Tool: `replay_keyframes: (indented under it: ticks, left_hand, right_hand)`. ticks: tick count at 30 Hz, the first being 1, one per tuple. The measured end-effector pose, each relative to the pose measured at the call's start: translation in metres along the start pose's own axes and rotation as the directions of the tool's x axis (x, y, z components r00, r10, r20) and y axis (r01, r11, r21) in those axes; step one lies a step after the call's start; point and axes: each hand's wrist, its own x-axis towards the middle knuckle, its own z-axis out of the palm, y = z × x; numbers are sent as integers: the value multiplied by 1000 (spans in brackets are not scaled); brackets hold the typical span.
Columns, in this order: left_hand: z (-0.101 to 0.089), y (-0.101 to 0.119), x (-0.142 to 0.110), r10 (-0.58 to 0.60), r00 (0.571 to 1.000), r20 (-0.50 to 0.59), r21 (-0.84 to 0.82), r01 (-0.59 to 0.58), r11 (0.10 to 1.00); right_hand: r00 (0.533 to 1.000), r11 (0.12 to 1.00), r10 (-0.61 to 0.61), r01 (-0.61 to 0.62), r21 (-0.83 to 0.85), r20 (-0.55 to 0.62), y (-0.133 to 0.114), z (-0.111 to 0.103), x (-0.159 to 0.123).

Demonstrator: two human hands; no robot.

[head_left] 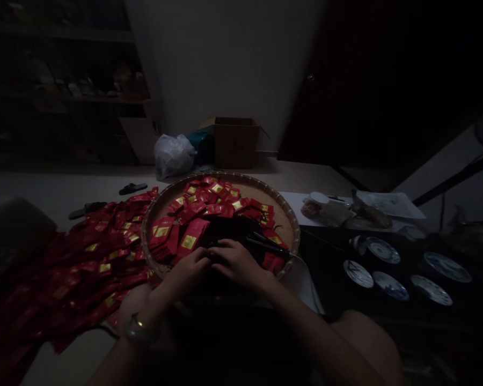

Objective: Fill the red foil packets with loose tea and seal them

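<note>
The floor [64, 185] bears red sachets [92, 268], bamboo tray [290, 225], slippers [132, 188].

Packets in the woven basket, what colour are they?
The packets are red with gold labels, best seen in the head view.

Just beyond the left hand [187, 271] and right hand [237, 262], red sachets [189, 241] show gold rectangles; well right of them, white saucers [390, 285] carry blue painted patterns.
</note>
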Motion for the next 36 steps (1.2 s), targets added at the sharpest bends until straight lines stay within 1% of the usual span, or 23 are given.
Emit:
replay_keyframes:
  ticks: [2, 4, 6, 7, 8, 9, 10, 12, 14, 15, 16, 18, 19, 20, 21, 22, 24, 26, 28, 30, 31, 34, 36]
  left_hand:
    - [2, -4, 1, 29, 999, -25, -27, -30, 999]
    - [5, -8, 3, 7, 993, -118, -76, -17, 997]
    - [9, -11, 7, -96, 963, -252, -169, 54, 984]
    - [10, -12, 10, -171, 939, -297, -235, 102, 967]
    - [11, -13, 14, -257, 914, -313, -312, 157, 937]
    - [11, -13, 17, -343, 892, -295, -393, 214, 894]
    - [11, -13, 21, -423, 872, -245, -474, 273, 837]
    - [8, -11, 28, -546, 831, -110, -613, 375, 696]
    - [6, -8, 33, -616, 788, -8, -709, 430, 559]
    - [4, -7, 35, -636, 771, 21, -742, 438, 507]
    - [3, -5, 37, -649, 760, 34, -766, 437, 472]
    - [2, -2, 39, -654, 756, 33, -788, 422, 449]
    - [2, 0, 40, -650, 759, 25, -791, 413, 451]
    - [2, 1, 41, -647, 762, 14, -792, 403, 458]
    - [3, 1, 42, -646, 763, 2, -793, 394, 464]
    - [5, 1, 43, -648, 762, -6, -799, 386, 461]
    - [10, 2, 44, -651, 759, 15, -825, 377, 421]
    - [16, 2, 44, -639, 764, 90, -858, 385, 340]
    - [22, 2, 42, -634, 755, 167, -886, 397, 240]
    - [25, 2, 41, -648, 733, 208, -898, 406, 171]
    - [26, 2, 40, -656, 724, 215, -899, 409, 156]
    - [26, 3, 39, -654, 723, 221, -895, 417, 159]
    - [25, 3, 39, -651, 727, 218, -903, 403, 148]
  right_hand:
    - [996, 995, -37, 45, -93, 85, 3, 2, 2]
    - [984, 987, -42, 69, -147, 176, 8, 0, 6]
    - [976, 990, -27, 56, -131, 217, 15, -3, 13]
    - [977, 995, -20, 40, -93, 213, 18, -6, 17]
    - [981, 999, -14, 22, -39, 193, 21, -8, 21]
    - [987, 1000, -6, 2, 25, 161, 24, -10, 24]
    - [993, 996, 7, -18, 93, 116, 26, -12, 27]
    - [998, 971, 58, -56, 231, -3, 29, -13, 32]
    - [976, 922, 175, -115, 369, -133, 31, -11, 35]
    - [953, 881, 255, -161, 444, -161, 32, -10, 36]
    - [929, 826, 338, -218, 520, -147, 33, -7, 36]
    - [884, 686, 467, -346, 640, -22, 36, -3, 35]
    - [864, 623, 501, -400, 672, 49, 38, -1, 34]
    - [848, 581, 521, -434, 689, 95, 40, 0, 34]
    - [838, 561, 536, -446, 697, 105, 41, 1, 33]
    - [831, 562, 549, -443, 699, 85, 42, 2, 33]
    - [824, 597, 566, -409, 690, 0, 43, 5, 34]
    - [821, 641, 565, -375, 669, -81, 43, 7, 35]
    - [828, 665, 550, -352, 659, -113, 43, 9, 36]
    - [849, 658, 523, -352, 666, -68, 43, 11, 35]
    - [861, 650, 508, -367, 666, -22, 44, 12, 35]
    - [870, 646, 485, -422, 636, 85, 44, 13, 33]
    - [872, 661, 482, -427, 617, 86, 44, 12, 32]
